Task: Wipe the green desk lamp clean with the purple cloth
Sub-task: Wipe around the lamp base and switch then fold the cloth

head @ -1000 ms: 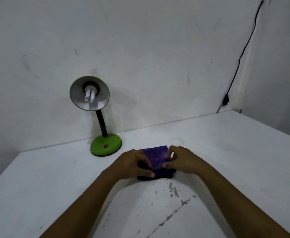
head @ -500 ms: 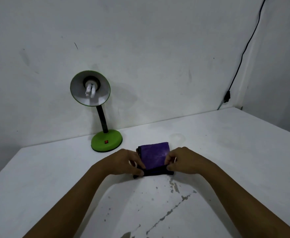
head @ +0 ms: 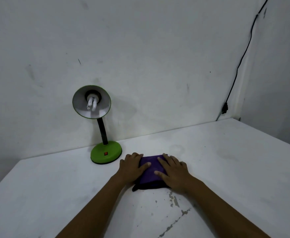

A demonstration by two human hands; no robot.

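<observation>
Both palms, left hand point(head: 132, 166) and right hand point(head: 173, 170), lie flat and spread on the folded purple cloth point(head: 151, 169) just right of the green desk lamp point(head: 98, 127); I should gather all 4 layers firmly before lifting.

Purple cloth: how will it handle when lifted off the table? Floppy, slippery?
The purple cloth is folded into a thick pad, flat under the left hand and right hand, so it probably unfolds and droops if lifted by one edge. It looks like soft fabric: likely light and easy to grip. On the smooth white table it may slide when pushed.
</observation>
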